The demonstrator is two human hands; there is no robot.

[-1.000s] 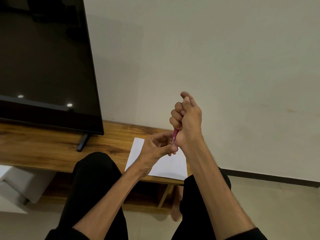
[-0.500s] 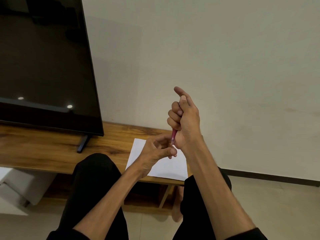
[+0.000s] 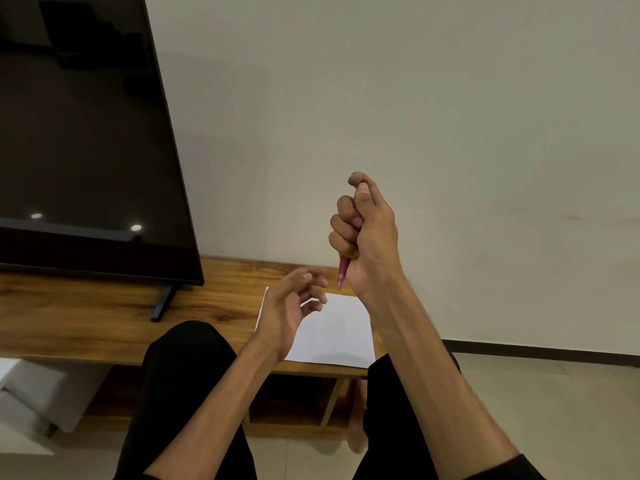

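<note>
Just now the left hand point(image 3: 289, 306) has let go of the pink pen point(image 3: 343, 276) and dropped over the left edge of the white paper point(image 3: 332, 334), fingers loosely curled, empty. The right hand point(image 3: 367, 237) fists the pen above the paper's far edge, tip down, likely ready for writing. The fist hides most of the barrel, and whether the thumb presses a clicker cannot be told.

I can read nothing here: the white paper point(image 3: 332, 334) on the bench point(image 3: 104, 317) looks blank, and the dark television screen point(image 3: 79, 133) and my red pen point(image 3: 343, 271) show no legible brand or print.
</note>
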